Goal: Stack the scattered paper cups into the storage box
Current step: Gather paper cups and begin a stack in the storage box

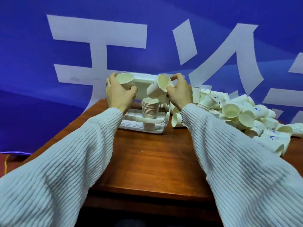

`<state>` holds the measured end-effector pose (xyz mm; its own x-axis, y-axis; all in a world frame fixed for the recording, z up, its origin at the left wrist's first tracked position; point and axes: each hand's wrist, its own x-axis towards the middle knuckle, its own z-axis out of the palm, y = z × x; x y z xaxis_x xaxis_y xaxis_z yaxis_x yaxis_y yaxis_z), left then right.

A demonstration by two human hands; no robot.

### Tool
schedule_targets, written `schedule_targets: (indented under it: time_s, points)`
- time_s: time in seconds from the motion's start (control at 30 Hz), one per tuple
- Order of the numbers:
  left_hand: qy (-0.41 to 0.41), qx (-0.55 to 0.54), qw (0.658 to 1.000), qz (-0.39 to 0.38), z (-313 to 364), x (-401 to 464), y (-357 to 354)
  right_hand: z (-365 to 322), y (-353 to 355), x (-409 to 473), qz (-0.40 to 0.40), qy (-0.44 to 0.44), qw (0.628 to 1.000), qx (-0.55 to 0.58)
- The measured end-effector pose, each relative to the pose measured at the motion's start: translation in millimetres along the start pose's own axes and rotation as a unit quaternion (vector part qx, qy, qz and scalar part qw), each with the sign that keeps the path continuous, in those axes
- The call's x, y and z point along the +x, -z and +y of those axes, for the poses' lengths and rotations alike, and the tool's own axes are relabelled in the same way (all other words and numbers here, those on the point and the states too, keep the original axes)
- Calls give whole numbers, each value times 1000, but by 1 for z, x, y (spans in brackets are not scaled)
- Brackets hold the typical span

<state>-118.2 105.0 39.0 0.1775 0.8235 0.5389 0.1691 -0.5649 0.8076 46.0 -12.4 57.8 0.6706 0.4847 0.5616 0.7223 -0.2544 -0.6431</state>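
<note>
A clear storage box (161, 126) with a white raised lid (144, 86) stands at the table's far middle. Inside it rises a stack of nested paper cups (150, 112). My left hand (118, 94) grips one white paper cup (125, 80) above the box's left side, mouth facing me. My right hand (179, 92) holds a second paper cup (158, 87), tilted with its base pointing down toward the stack, just above it.
A large heap of loose paper cups (242, 115) covers the table's right side, close to the box. The brown wooden table (152, 161) has open surface in front of the box. A blue banner (49, 104) hangs right behind.
</note>
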Motion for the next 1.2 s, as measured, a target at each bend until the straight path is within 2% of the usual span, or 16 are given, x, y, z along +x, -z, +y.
schedule_targets:
  time_s: [0.27, 0.43, 0.57, 0.77, 1.03, 1.1, 1.2]
  points:
    - [-27, -7, 999, -27, -16, 12, -5, -15, -34, 23, -83, 5, 981, -174]
    - [-57, -25, 997, -48, -20, 15, -14, -4, -53, 19, -151, -21, 961, -229]
    - [-76, -24, 994, -72, -20, 21, -24, 6, -56, 17, -163, -28, 967, -196]
    - [-125, 19, 980, -153, -3, 25, -48, 19, -58, 16, -188, -55, 977, -90]
    - [-120, 53, 971, -199, -2, 26, -62, 26, -59, 15, -194, -58, 979, -32]
    - [-111, 87, 961, -238, -8, 23, -64, 28, -62, 13, -180, -70, 981, -13]
    - [-105, 185, 929, -301, -25, 15, -70, 31, -66, 8, -103, -85, 990, 40]
